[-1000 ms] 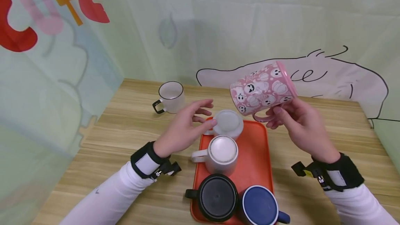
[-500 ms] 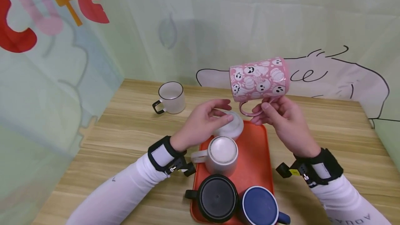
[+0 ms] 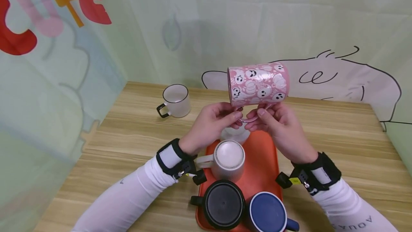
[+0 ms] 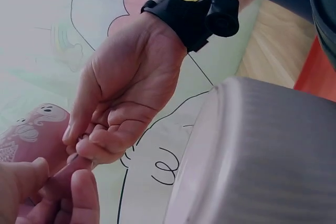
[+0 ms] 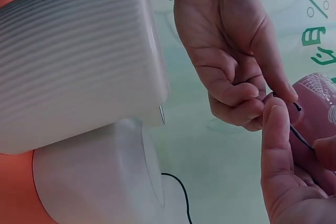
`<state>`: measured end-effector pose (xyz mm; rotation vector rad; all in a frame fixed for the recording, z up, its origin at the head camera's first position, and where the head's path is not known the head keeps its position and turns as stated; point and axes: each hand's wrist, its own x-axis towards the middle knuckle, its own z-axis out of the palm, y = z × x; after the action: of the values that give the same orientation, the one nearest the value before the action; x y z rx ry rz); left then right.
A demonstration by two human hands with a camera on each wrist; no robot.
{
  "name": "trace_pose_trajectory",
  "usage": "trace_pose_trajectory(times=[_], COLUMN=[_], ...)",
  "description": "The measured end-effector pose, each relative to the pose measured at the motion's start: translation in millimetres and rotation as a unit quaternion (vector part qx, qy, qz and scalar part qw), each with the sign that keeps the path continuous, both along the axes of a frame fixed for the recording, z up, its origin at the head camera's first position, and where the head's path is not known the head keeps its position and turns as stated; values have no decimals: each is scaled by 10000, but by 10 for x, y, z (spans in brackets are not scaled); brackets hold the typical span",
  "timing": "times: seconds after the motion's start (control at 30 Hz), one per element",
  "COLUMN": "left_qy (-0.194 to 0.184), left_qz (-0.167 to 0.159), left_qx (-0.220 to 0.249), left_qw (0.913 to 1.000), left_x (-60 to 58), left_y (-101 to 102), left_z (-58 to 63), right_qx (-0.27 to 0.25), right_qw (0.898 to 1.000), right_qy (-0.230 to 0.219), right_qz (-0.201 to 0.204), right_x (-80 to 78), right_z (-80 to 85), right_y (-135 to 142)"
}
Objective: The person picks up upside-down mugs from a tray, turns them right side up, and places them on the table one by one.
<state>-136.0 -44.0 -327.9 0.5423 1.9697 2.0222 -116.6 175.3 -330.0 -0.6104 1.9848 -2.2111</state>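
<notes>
A pink mug (image 3: 257, 83) with white ghosts and pumpkins is held in the air on its side, its mouth facing left and its handle downward. My left hand (image 3: 212, 124) pinches the handle near the mouth end. With thumb and fingers, my right hand (image 3: 283, 130) grips the same handle nearer the base. Both hands meet at the handle in the left wrist view, where the pink mug (image 4: 39, 135) shows partly behind the fingers. Below the hands, a whitish mug (image 3: 235, 135) stands upside down on the orange tray (image 3: 262, 153), partly hidden by them.
Also upside down on the tray are a ribbed white mug (image 3: 229, 160), a black mug (image 3: 224, 205) and a blue mug (image 3: 268, 212). A white mug with a black rim (image 3: 177, 101) stands upright on the wooden table (image 3: 128, 131) at the back left. A printed cloth (image 3: 225, 28) hangs behind.
The pink mug has turned to lie level and shifted left with my right hand. My left hand has moved right from beside the whitish mug and taken hold of the pink mug's handle.
</notes>
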Motion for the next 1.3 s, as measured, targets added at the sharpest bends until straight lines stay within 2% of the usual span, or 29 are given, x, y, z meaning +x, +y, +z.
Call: trace_pose_trajectory(times=[0.13, 0.3, 0.6, 0.93, 1.1, 1.3], left_qy=[62, 407, 668, 1011, 1139, 1278], left_qz=[62, 128, 242, 506, 699, 808], left_qx=[85, 115, 240, 116, 41, 193], left_qw=[9999, 9990, 9972, 9935, 9910, 9883], left_x=[4, 1, 14, -10, -29, -57], left_y=[0, -10, -47, -114, -166, -249], left_z=[9, -7, -3, 6, -10, -27], right_qx=[-74, -76, 420, 636, 798, 1198], right_qw=[9999, 9994, 9972, 9958, 9941, 9909], right_qy=[-106, -288, -602, -532, -627, -612], right_qz=[51, 147, 168, 381, 375, 83], right_x=[2, -2, -1, 7, 30, 77], right_z=[1, 5, 8, 14, 8, 26], right_y=[-23, -43, -22, 46, 124, 246])
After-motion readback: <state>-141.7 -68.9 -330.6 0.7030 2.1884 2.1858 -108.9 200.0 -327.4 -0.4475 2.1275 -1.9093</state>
